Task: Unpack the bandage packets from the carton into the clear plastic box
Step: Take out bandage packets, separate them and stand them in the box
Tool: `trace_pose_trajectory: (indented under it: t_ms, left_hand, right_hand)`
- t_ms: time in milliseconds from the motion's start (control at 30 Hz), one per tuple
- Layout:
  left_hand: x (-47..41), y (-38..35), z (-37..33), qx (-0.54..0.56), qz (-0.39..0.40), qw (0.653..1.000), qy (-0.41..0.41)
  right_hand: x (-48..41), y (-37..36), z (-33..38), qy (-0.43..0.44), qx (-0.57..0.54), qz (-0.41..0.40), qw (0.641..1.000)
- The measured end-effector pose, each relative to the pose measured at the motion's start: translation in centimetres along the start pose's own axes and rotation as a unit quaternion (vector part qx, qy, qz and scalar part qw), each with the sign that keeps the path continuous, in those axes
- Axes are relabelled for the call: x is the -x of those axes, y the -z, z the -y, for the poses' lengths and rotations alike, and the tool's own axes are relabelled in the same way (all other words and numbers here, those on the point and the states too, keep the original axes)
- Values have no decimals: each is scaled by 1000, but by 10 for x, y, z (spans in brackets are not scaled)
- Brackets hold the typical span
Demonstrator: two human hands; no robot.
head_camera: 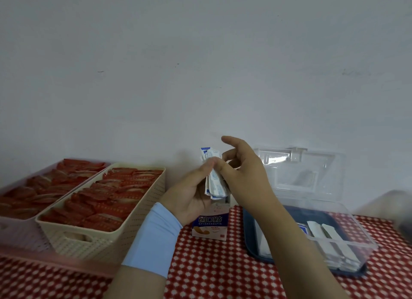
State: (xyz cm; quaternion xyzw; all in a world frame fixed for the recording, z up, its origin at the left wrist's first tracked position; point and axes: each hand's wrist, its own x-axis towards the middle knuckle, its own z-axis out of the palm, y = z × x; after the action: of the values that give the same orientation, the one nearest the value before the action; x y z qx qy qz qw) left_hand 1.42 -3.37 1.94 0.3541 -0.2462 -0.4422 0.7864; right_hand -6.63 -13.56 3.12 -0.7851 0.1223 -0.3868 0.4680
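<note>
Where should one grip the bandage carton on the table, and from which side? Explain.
Pinch the carton across its left and right walls at mid-height, coming from the near side: it stands upright, front facing us, with gaps either side.

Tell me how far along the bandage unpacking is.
Done: flat white packets lie in the open clear plastic box. In hand: left hand and right hand pinch a bundle of blue-and-white packets above the small white-and-blue carton. Left: placing that bundle in the box.
</note>
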Motion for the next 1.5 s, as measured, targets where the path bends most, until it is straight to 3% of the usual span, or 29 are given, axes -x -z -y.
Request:
trace_pose_trajectory:
  t_ms: [167,300,400,767,1100,1233,1367,1500]
  left_hand:
    - [-4,4,-2,0,-45,999,9]
    - [1,6,-9,-11,-16,1000,20]
    - [4,5,-10,-48,5,999,14]
    - [5,10,-9,-84,22,996,10]
    - [4,9,-4,-53,57,997,-1]
    - [4,13,-6,-50,51,997,14]
    - [4,17,-7,-62,56,996,17]
    - [6,18,-3,-102,92,989,52]
  right_hand:
    - [2,8,4,38,42,-9,998]
    - [4,19,7,107,172,137,970]
    - [3,21,11,124,239,156,950]
    - [6,21,9,136,163,177,961]
    - [8,18,8,124,134,190,965]
    - [8,26,10,84,103,206,970]
    - [2,27,4,7,-59,157,986]
    - [1,37,4,-33,-31,184,982]
